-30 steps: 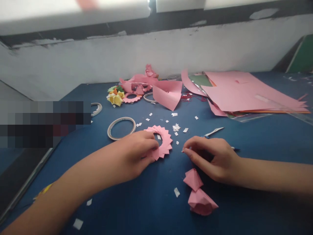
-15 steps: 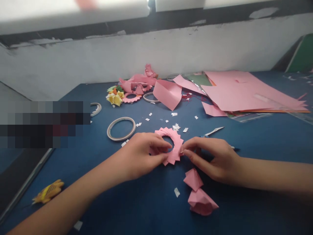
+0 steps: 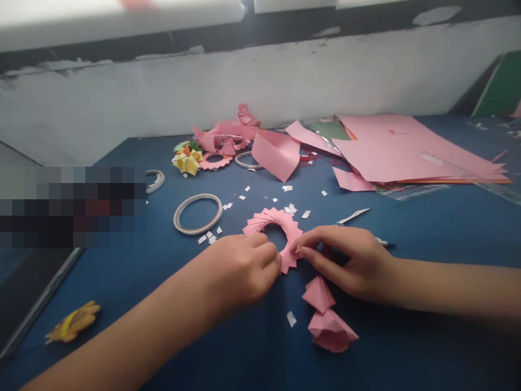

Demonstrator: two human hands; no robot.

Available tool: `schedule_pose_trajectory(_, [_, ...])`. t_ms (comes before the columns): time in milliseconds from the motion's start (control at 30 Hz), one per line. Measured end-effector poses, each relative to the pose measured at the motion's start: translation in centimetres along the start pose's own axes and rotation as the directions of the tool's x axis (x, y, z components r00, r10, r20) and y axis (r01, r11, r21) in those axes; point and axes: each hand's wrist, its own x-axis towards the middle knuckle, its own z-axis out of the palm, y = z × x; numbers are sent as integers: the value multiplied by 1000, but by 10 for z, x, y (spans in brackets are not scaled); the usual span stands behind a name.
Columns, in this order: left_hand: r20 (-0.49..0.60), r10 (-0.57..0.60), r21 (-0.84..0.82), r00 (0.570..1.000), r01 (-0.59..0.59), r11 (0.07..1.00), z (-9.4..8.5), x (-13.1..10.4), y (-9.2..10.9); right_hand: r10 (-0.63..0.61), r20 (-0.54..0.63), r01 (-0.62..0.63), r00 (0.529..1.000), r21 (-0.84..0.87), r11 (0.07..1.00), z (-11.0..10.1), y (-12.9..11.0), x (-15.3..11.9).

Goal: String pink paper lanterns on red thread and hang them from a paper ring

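A ring of folded pink paper with a toothed edge lies on the blue table. My left hand is closed at its lower left edge, and the fingers hide that part of the ring. At the right edge, my right hand has thumb and forefinger pinched together at the paper, with a tiny pale bit at the tips. Just below sit two folded pink paper pieces: a small cone touching a larger bell-shaped flower. Scissors lie behind my right hand, partly hidden by it.
Tape rolls stand to the left, with white paper scraps scattered around. Pink sheets are stacked at the back right beside a clear ruler. Folded paper pieces lie at the back; a yellow-brown toy at the left front.
My left fingers have curled closed and moved down along the ring, uncovering more of its upper left. My right hand stays at the right edge. The view has shifted slightly.
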Motion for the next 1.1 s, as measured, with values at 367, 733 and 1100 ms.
schedule_pose_trajectory(367, [74,-192,34,979,190,981,4,1,1,-71,-25,69,997,-43,997,1,1,1])
schedule_pose_trajectory(733, [185,-305,-36,934,317,948,-1,5,-2,-266,9,266,964,-5,964,3,7,0])
schedule_pose_trajectory(1100, [115,-403,-151,908,417,896,0,7,-3,-433,133,434,891,26,901,-1,26,12])
